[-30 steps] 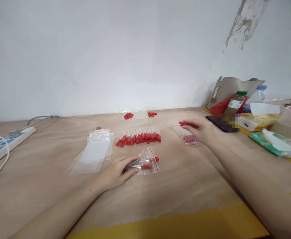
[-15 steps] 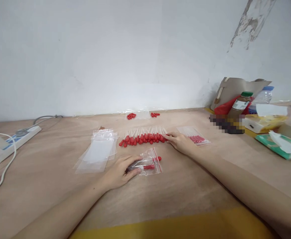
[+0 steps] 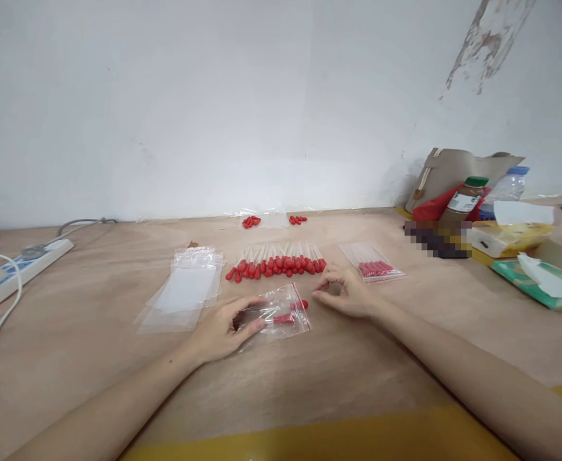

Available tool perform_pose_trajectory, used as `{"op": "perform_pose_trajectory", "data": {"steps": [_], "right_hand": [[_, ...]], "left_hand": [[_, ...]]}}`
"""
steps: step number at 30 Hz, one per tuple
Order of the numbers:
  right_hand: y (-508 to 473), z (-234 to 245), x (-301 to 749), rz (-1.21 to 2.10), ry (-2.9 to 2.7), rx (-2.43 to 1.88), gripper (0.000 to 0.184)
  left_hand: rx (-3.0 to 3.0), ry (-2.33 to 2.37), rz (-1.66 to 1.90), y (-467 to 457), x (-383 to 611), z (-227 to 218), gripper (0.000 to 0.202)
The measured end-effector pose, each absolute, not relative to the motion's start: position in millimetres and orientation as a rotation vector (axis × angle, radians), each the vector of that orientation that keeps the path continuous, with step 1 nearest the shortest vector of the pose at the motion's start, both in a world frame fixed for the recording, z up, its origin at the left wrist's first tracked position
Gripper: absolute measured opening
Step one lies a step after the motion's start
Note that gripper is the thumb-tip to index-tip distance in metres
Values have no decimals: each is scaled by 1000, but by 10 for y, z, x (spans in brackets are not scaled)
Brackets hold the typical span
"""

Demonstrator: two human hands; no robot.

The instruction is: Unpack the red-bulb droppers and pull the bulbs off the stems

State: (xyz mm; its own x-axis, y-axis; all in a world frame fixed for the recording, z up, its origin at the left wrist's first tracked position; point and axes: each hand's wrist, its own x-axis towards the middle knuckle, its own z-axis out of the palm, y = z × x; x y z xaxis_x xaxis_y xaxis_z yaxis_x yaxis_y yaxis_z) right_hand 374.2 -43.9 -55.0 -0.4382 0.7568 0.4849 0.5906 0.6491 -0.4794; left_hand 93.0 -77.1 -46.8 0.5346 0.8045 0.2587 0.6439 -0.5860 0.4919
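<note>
On the plywood bench we pin the zip bag, just before the dropper row, under our left hand, grip spread flat; our right hand curls beside it, whether its grip pinches anything we cannot tell; the slick plastic may skid under a slack press.

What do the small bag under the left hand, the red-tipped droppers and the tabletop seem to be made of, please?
Bag: thin clear plastic film, glossy and crinkled, with a red zip strip.
Droppers: clear tubes, whether glass or plastic I cannot tell; the red caps look like matte rubber.
Tabletop: probably bare plywood, matte, with visible grain.
</note>
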Motion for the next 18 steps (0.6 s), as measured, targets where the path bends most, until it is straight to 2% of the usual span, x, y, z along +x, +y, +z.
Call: {"op": "perform_pose_trajectory", "data": {"steps": [4,11,18], "right_hand": [[-536,-519,3624,470,-2353,-992,18],[-545,-524,3479,549,-2252,-970,13],[-635,-488,3389,793,-2290,-877,24]], "left_hand": [[2478,1171,576,-777,993,-447,37],[2486,1098,557,-778,1055,-447,41],[2481,1106,571,-781,1072,-484,39]]}}
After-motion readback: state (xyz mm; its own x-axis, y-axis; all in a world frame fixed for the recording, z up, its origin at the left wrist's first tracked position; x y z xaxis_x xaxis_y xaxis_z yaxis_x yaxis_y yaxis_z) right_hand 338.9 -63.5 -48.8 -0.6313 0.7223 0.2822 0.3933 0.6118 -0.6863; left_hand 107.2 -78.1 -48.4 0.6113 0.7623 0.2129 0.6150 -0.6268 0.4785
